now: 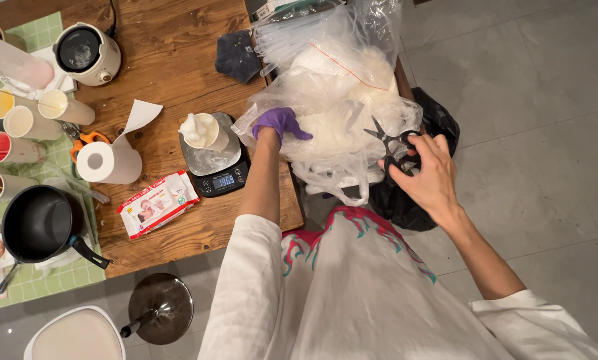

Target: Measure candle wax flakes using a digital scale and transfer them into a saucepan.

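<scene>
My left hand (280, 125), in its purple glove, is cupped down into the clear plastic bag (339, 113) of white flaky stuff, fingers curled around a scoop of it, though I cannot tell how much I actually have. Just to its left sits the cup (204, 131) on the black digital scale (216, 163), already heaped with white flakes, so I judge the thing to do well here is lift small pinches across and watch the readout rather than dump a fistful. Keeping the gloved wrist low over the bag's mouth should stop flakes scattering onto the wooden table (172, 60). Further right, my bare right hand (427, 175) grips black scissors (394, 143), fingers through the loops, blades open and pointing up against the bag's crumpled edge. I'd say those tips want holding clear of the thin film unless I mean to cut it, since a snag would spill the contents toward the black bag (406, 200) hanging beside the table.
</scene>
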